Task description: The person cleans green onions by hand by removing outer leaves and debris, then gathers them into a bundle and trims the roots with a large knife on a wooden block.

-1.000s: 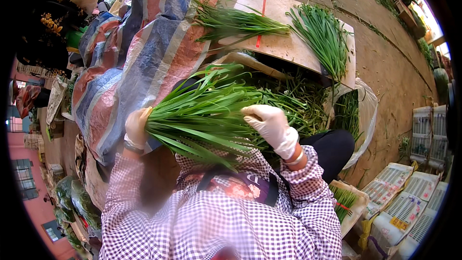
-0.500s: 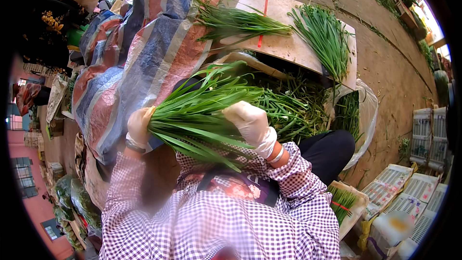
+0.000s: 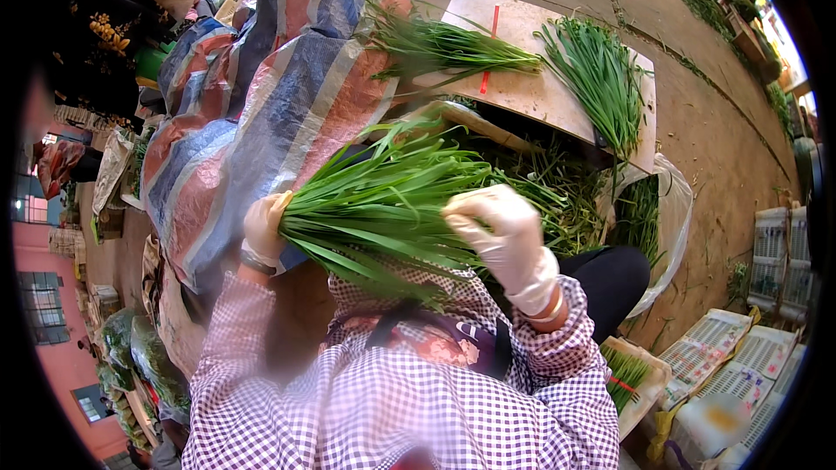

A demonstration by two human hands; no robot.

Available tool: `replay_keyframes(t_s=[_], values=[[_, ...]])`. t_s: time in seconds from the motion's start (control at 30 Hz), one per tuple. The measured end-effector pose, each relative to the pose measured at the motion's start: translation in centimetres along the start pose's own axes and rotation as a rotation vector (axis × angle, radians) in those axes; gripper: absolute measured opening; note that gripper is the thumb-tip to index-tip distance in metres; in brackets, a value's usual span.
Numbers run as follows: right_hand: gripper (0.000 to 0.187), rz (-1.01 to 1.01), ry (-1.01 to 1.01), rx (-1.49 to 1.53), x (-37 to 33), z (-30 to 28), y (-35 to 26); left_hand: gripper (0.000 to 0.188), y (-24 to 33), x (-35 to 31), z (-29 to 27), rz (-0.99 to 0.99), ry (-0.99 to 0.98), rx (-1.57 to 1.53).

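Observation:
My left hand (image 3: 265, 228), in a thin white glove, is closed around the gathered base of a bunch of garlic chives (image 3: 374, 213). The long flat green leaves fan out to the right across my lap. At their tips is my right hand (image 3: 503, 239), gloved too, with its fingers curled together. Whether a leaf is pinched in those fingers is hidden. Beyond my hands, a second chive bunch (image 3: 453, 45) and a third chive bunch (image 3: 601, 83) lie on a pale board (image 3: 527, 22) with a red strip across it.
Loose leaves (image 3: 557, 187) fill a container below the board, beside a clear plastic bag (image 3: 670, 218). A striped woven sheet (image 3: 270, 113) spreads at the left. White plastic crates (image 3: 705, 348) stand at the lower right, near a small tray (image 3: 655, 374) holding a tied green bunch.
My right hand has moved rightward along the leaves to their tips. My left hand keeps its hold on the base of the bunch. The whole view has shifted slightly.

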State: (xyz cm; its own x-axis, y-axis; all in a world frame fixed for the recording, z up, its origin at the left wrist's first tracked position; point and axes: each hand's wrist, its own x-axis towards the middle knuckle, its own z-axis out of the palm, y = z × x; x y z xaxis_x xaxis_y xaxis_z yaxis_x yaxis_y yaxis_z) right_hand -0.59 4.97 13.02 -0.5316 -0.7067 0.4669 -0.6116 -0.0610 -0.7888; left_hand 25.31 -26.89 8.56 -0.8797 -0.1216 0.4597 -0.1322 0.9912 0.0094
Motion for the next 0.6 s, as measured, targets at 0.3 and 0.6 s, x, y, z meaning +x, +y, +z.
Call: replay_keyframes(t_s=[0.3,0.6], values=[[0.017,0.115,-0.224,0.105,0.9,6.1,1.5,0.039,1.0,1.1,-0.4,0.017,-0.041,-0.019],[0.018,0.129,-0.121,0.011,1.1,7.3,0.9,0.040,0.9,0.8,-0.3,-0.004,-0.048,-0.015]])
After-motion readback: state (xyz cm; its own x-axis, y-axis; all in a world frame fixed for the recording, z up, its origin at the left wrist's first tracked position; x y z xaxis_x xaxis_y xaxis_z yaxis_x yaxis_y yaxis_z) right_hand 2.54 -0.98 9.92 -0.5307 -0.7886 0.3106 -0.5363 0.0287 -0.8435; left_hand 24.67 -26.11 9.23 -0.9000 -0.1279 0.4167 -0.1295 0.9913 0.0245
